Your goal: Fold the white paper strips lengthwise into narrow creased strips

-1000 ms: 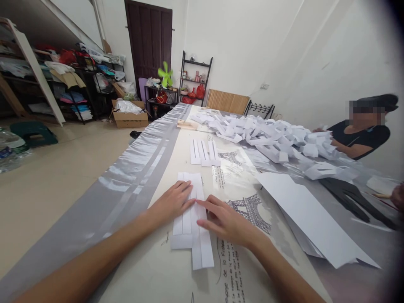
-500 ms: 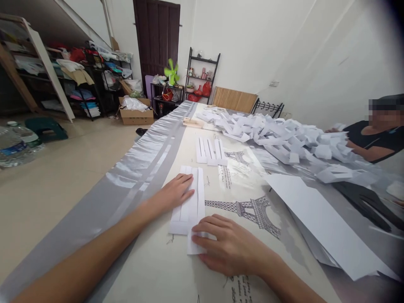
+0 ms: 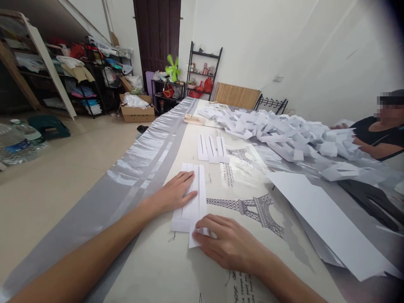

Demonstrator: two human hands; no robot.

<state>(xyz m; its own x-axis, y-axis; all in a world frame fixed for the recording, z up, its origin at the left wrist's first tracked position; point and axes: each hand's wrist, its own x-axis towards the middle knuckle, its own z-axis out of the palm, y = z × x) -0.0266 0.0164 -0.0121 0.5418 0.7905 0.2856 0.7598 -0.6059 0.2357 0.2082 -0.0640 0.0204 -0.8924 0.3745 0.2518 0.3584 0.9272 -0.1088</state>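
A folded white paper piece (image 3: 193, 198) with long slits lies on the table cover printed with an Eiffel Tower (image 3: 252, 208). My left hand (image 3: 175, 193) lies flat on its left half, fingers stretched out. My right hand (image 3: 229, 244) presses the near end of the piece with its fingers flat and close together. A second folded paper piece (image 3: 211, 148) lies farther up the table.
A big heap of folded white papers (image 3: 284, 134) covers the far right of the table. Flat white sheets (image 3: 322, 219) lie at the right. A person in black (image 3: 378, 134) sits at the far right. Shelves, a cardboard box (image 3: 137, 111) and water bottles (image 3: 17, 143) stand on the floor at left.
My right hand slid from the middle of the paper piece down to its near end. My left hand stayed flat on the piece. The camera view shifted slightly.
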